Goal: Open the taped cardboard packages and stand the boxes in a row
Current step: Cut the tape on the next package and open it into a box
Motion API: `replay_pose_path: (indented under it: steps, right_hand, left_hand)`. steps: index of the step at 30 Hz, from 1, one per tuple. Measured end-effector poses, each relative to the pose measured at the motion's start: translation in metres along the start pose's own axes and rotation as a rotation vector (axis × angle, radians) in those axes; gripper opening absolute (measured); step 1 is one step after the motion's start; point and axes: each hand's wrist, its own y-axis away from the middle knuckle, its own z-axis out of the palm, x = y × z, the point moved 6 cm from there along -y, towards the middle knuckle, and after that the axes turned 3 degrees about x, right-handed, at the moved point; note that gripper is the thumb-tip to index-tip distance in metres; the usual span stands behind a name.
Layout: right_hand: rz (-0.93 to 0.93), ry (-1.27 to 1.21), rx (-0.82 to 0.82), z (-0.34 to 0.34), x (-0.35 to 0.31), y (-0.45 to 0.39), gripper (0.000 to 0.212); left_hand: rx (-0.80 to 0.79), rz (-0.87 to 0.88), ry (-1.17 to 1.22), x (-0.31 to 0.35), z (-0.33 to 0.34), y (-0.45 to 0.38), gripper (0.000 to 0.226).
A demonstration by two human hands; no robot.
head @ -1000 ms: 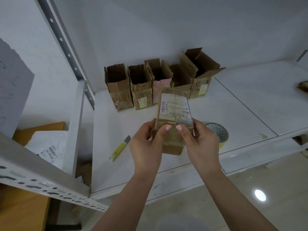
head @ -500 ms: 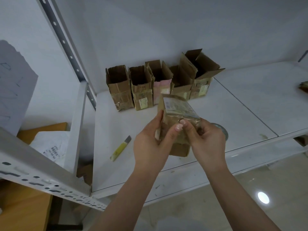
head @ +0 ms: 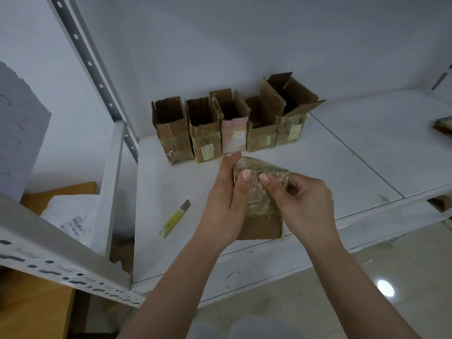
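Above the white shelf (head: 318, 167), both hands, left (head: 225, 206) and right (head: 305, 204), clamp a taped cardboard package (head: 259, 199). It looks light and stiff, its tape slick; gripping the side edges seems best. At 12 o'clock, five opened boxes (head: 232, 126) stand in a row, their contents hidden.

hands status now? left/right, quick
Left hand: holding the taped package, thumb across its front.
Right hand: holding the same package from its right side, thumb on the tape.
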Motion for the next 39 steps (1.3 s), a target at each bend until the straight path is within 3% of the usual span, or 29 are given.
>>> replay_pose_path:
  steps: [2, 5, 10, 13, 16, 19, 22, 24, 27, 31, 35, 39]
  right_hand:
    - [-0.03, 0.018, 0.006, 0.002, -0.002, 0.001, 0.046]
    - [-0.052, 0.029, 0.022, 0.002, 0.0, 0.0, 0.07]
    - [-0.097, 0.061, 0.042, 0.004, 0.0, -0.001, 0.072]
    - [-0.015, -0.088, -0.06, 0.006, 0.008, 0.001, 0.086]
    - [0.152, -0.393, -0.07, 0.001, 0.017, 0.0, 0.07]
    - [0.103, -0.391, -0.108, 0.003, 0.006, 0.002, 0.06]
    - [0.067, -0.384, -0.15, 0.01, 0.005, 0.008, 0.085]
    - [0.022, -0.37, -0.158, 0.008, 0.004, 0.009, 0.091]
    - [-0.089, -0.12, -0.147, 0.002, -0.006, 0.006, 0.08]
    - [-0.226, 0.123, -0.006, -0.004, -0.017, 0.005, 0.078]
    - [-0.134, -0.088, -0.088, -0.004, -0.006, 0.004, 0.064]
    - [-0.259, -0.069, 0.04, -0.004, -0.014, 0.009, 0.06]
  left_hand:
    - [0.123, 0.062, -0.072, 0.008, -0.004, 0.001, 0.039]
    - [0.22, 0.115, -0.115, 0.013, -0.008, 0.002, 0.045]
    - [0.244, 0.119, -0.167, 0.015, -0.01, 0.003, 0.062]
    - [0.267, 0.117, -0.17, 0.017, -0.016, 0.003, 0.052]
    - [0.272, 0.068, -0.122, 0.018, -0.022, 0.003, 0.041]
    - [0.235, 0.04, -0.056, 0.022, -0.016, 0.008, 0.04]
    - [0.244, 0.081, -0.05, 0.03, -0.012, 0.013, 0.039]
    - [0.254, 0.089, -0.037, 0.032, -0.012, 0.014, 0.04]
    - [0.261, 0.103, -0.045, 0.033, -0.012, 0.017, 0.045]
    - [0.246, 0.121, -0.059, 0.037, -0.009, 0.019, 0.047]
    - [0.201, 0.136, -0.091, 0.034, -0.01, 0.015, 0.048]
    - [0.179, 0.139, -0.004, 0.032, -0.006, 0.014, 0.051]
